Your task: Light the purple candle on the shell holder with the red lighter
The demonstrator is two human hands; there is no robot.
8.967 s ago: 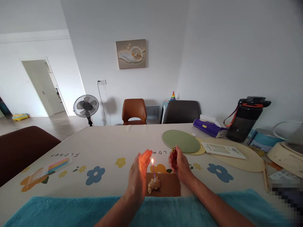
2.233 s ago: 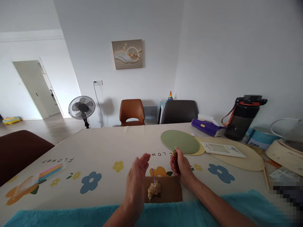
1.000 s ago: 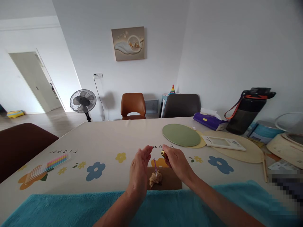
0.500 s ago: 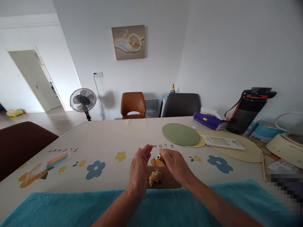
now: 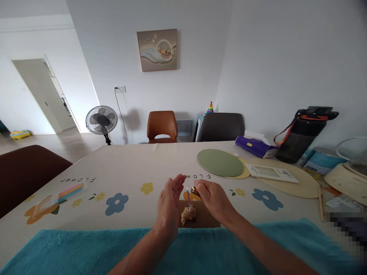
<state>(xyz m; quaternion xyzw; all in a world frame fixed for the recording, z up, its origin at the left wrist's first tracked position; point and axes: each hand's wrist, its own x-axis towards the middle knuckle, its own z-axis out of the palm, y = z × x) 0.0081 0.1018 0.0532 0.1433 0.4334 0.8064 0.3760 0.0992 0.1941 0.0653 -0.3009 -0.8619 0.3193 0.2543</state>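
A thin purple candle (image 5: 189, 201) stands upright in a small lumpy brown pastry (image 5: 188, 214), which sits on a brown board or mat (image 5: 208, 217). In my right hand (image 5: 210, 196) is a lighter (image 5: 194, 190), its tip pointing left with a small flame at the candle's top. Whether the wick itself burns I cannot tell. My left hand (image 5: 169, 206) is held upright just left of the candle, palm turned toward it and fingers stretched out, holding nothing.
A blue towel (image 5: 86, 248) covers the near table edge. At left lies a clear pack of coloured candles (image 5: 70, 193). To the right are a green placemat (image 5: 220, 162), a purple tissue pack (image 5: 254, 146) and a dark bottle (image 5: 304, 133). Behind, a fan (image 5: 101, 120) stands by the wall.
A flame has appeared at the lighter's tip by the candle top. Both hands have stayed almost in place, and the view has shifted slightly.
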